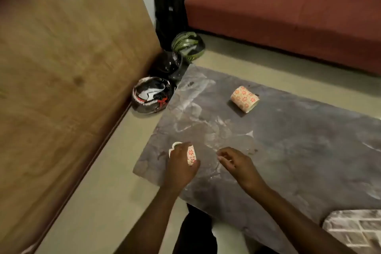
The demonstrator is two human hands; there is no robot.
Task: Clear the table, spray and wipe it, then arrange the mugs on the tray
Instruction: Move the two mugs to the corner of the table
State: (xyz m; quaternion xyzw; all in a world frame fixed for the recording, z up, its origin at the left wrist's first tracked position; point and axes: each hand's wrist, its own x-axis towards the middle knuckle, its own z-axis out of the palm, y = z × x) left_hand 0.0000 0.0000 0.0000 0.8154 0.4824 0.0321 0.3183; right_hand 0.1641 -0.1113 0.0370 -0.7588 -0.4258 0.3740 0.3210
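A grey marble-patterned table (288, 150) fills the right half of the view. My left hand (181, 165) grips a white mug with red flower print (191, 154) near the table's left corner; its handle pokes out to the left. A second flower-print mug (244, 98) stands farther back on the table, apart from both hands. My right hand (237, 163) hovers just right of the held mug, fingers loosely curled, holding nothing. A brick-patterned tray corner (356, 231) shows at the lower right.
Three helmets lie on the floor left of the table: a black-white-red one (152, 95), a dark one (169, 64), a green one (187, 45). A black backpack (173, 6) leans behind them. A red sofa (288, 10) runs along the back; a wooden panel (61, 68) stands left.
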